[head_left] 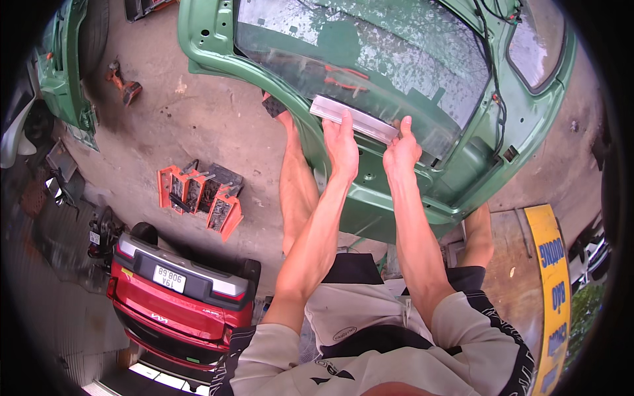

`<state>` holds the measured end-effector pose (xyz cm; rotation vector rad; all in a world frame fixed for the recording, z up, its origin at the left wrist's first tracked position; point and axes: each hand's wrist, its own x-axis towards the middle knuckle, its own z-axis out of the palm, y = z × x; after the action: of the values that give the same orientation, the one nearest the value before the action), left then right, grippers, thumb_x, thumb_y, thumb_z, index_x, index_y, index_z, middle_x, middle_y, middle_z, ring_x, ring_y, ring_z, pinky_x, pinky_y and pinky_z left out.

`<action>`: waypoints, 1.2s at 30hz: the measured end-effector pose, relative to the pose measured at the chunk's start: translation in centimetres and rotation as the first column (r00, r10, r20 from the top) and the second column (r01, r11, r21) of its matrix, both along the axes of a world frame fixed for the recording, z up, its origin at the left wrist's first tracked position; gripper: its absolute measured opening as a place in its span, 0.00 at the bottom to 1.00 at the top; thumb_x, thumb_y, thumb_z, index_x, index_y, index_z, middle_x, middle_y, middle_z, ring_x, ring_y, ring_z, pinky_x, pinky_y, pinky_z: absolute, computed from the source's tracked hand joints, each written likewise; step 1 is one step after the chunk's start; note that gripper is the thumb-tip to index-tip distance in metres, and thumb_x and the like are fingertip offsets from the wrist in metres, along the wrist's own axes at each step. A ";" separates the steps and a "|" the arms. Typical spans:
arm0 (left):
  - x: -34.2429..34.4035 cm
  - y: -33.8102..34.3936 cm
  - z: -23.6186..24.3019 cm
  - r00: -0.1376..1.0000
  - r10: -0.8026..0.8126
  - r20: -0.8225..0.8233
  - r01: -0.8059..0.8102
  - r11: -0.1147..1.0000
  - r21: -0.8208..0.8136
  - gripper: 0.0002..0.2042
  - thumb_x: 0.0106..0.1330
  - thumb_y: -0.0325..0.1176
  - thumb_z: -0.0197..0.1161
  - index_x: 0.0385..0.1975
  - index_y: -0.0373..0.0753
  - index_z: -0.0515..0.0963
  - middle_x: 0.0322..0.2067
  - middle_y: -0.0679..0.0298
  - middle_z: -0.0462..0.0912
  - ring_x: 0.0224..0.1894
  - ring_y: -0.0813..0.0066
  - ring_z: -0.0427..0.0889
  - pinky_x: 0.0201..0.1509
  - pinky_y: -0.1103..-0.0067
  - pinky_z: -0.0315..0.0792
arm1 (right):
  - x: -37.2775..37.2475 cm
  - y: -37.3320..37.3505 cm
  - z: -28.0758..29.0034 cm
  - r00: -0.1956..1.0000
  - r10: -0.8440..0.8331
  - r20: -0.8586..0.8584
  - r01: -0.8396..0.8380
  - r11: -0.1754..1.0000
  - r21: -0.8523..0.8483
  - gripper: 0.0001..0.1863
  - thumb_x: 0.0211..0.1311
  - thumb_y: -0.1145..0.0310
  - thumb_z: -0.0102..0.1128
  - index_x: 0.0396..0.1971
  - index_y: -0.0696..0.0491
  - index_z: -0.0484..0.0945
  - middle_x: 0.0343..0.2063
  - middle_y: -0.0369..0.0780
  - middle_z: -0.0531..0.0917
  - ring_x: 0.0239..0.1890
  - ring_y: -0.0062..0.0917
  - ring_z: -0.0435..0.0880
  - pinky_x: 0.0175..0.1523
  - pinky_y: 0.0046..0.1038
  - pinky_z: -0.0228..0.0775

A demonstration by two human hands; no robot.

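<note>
Support the silver metal strip (pixel 356 121) evenly along the window glass (pixel 389 63) at its lower edge (contact unclear), gripped by left hand (pixel 341 146) near mid-length and right hand (pixel 402 153) at its right end, minding cordless drill (pixel 123 84), red car (pixel 181 307) and orange toolbox (pixel 200 197) leftward, then dark wiring (pixel 500 119) along the green door (pixel 370 221) at right

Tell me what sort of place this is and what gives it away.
Probably a vehicle repair shop: a green car door with bare inner metal, an open orange toolbox and a cordless power tool all suggest it.
</note>
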<state>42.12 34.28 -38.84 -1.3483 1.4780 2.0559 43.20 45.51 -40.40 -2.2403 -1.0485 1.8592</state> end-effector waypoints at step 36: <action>-5.1 -2.3 -3.2 0.969 0.086 0.231 -0.154 0.942 0.297 0.22 0.76 0.44 0.49 0.62 0.37 0.60 0.57 0.51 0.72 0.61 0.55 0.72 0.66 0.55 0.63 | -3.2 1.7 -4.8 0.994 0.069 0.081 -0.077 0.992 0.096 0.26 0.64 0.59 0.66 0.43 0.69 0.68 0.35 0.46 0.84 0.37 0.26 0.78 0.54 0.30 0.67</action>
<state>37.07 31.93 -42.02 -1.5015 0.9524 2.0324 40.02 47.24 -45.23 -2.2629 -1.2223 1.7174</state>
